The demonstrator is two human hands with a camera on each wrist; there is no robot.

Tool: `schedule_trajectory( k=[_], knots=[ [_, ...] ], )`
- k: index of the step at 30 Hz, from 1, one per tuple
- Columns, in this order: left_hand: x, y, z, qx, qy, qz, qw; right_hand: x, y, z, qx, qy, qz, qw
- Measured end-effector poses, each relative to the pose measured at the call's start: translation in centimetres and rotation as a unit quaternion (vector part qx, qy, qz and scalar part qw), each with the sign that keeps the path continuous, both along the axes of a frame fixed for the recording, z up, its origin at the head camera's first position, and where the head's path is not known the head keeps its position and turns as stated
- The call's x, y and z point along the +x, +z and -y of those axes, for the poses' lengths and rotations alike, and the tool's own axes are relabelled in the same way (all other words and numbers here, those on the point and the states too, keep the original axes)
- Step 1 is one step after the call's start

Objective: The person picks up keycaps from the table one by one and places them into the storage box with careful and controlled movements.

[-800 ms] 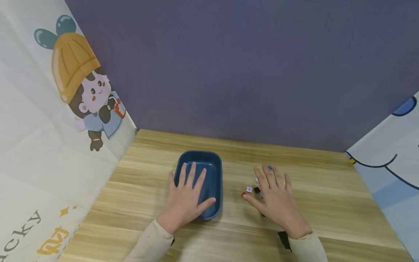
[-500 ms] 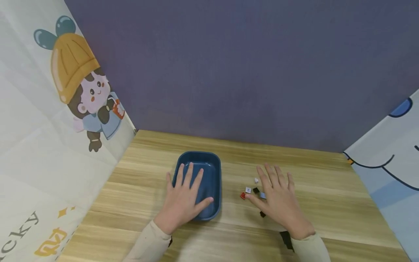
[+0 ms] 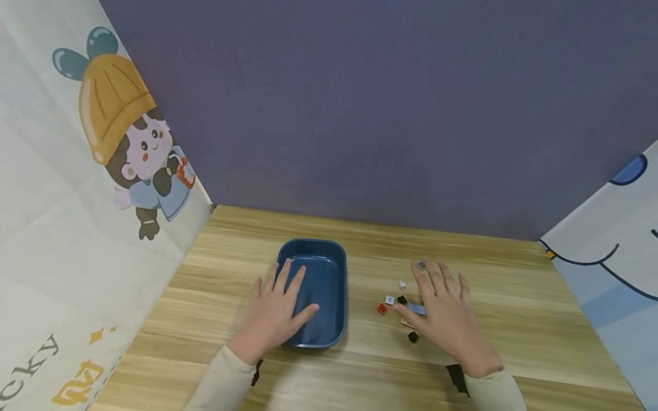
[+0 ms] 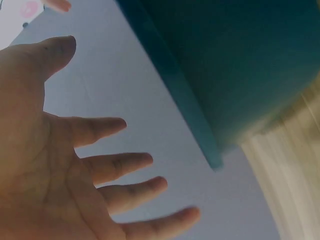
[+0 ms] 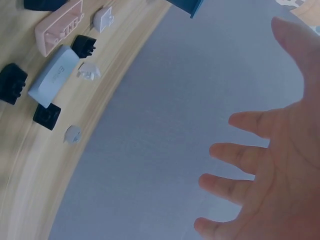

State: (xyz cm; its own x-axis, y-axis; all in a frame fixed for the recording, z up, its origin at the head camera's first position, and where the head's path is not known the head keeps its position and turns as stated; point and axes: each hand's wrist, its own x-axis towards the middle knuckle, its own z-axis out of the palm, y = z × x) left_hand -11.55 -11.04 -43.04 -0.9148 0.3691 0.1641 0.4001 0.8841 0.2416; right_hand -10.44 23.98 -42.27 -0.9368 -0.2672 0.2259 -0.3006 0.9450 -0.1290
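Observation:
My left hand (image 3: 272, 314) is held above the left side of a dark blue rectangular tray (image 3: 329, 285), fingers spread and palm down. Nothing is in it; the left wrist view shows a gap between the fingertips and the tray (image 4: 170, 75). Over a scatter of keyboard keycaps hovers my right hand (image 3: 447, 319), fingers extended and holding nothing. Left of its thumb lie a red keycap (image 3: 382, 309) and a white keycap (image 3: 389, 299). The right wrist view shows a long blue-grey keycap (image 5: 54, 76), a long pink keycap (image 5: 41, 36) and several black ones. My right hand partly hides the group.
The wood-grain table (image 3: 205, 319) ends at a purple-grey partition (image 3: 360, 114) behind. Printed cloths hang along the left (image 3: 61, 228) and right (image 3: 617, 245) sides. A tiny grey keycap (image 3: 421, 265) lies by the right fingertips.
My left hand has drawn left across the tray, uncovering more of it. My right hand has shifted slightly right, so more keycaps show. The keycaps and tray stay put.

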Motion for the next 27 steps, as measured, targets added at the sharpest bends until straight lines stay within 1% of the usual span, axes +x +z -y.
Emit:
schedule_trajectory(
  k=[3,4,7,10,11,14,16,18,24,27],
  knots=[
    [-0.5,-0.1,0.8,0.018,-0.012,0.003,0.9998,0.0,-0.2,-0.5,-0.003,0.001,-0.001,1.0000],
    [-0.6,-0.2,1.0,0.024,-0.016,-0.001,0.9996,-0.1,-0.4,-0.6,-0.001,0.002,-0.002,1.0000],
    [-1.3,-0.3,1.8,0.051,-0.029,-0.022,0.9980,-0.1,-0.7,-1.3,-0.002,0.005,0.007,1.0000],
    [-2.1,-0.6,2.6,0.077,-0.032,-0.042,0.9957,-0.2,-0.9,-2.0,-0.004,0.005,0.019,0.9998],
    [-2.3,-0.7,2.8,0.085,-0.031,-0.044,0.9949,-0.2,-1.0,-2.2,-0.006,0.005,0.026,0.9996],
    [-2.9,-1.2,3.3,0.104,-0.024,-0.032,0.9938,-0.1,-1.0,-3.1,-0.004,0.005,0.040,0.9992],
    [-3.1,-1.4,3.6,0.113,-0.019,-0.021,0.9932,0.0,-1.2,-3.7,-0.004,0.005,0.048,0.9988],
    [-3.3,-1.7,3.8,0.124,-0.016,-0.015,0.9920,0.1,-1.4,-4.2,-0.001,0.005,0.047,0.9989],
    [-3.6,-2.2,4.0,0.161,-0.003,-0.028,0.9866,0.2,-2.7,-5.4,-0.008,0.009,0.020,0.9997],
    [-3.8,-2.4,4.2,0.175,-0.002,-0.038,0.9838,0.0,-3.3,-5.7,-0.019,0.010,0.019,0.9996]
  ],
)
